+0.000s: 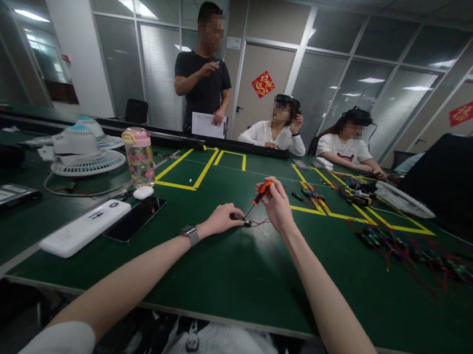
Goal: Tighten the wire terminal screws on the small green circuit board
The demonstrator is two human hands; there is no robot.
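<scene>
In my right hand (278, 205) is a screwdriver (263, 192) with an orange and black handle. Its thin shaft slants down to the left, and the tip meets a small circuit board (247, 223) on the green table. My left hand (223, 219), with a watch at the wrist, pinches the board's left end and keeps it against the tabletop. A thin red wire (262, 222) runs from the board toward the right, under my right hand. The board's details are too small to make out.
Wired circuit boards (408, 250) lie in a heap on the right, several more (309, 194) beyond my right hand. At left are a white power bank (86, 227), a black phone (136, 219), a bottle (138, 159) and fan parts (89, 147). Three people are across the table.
</scene>
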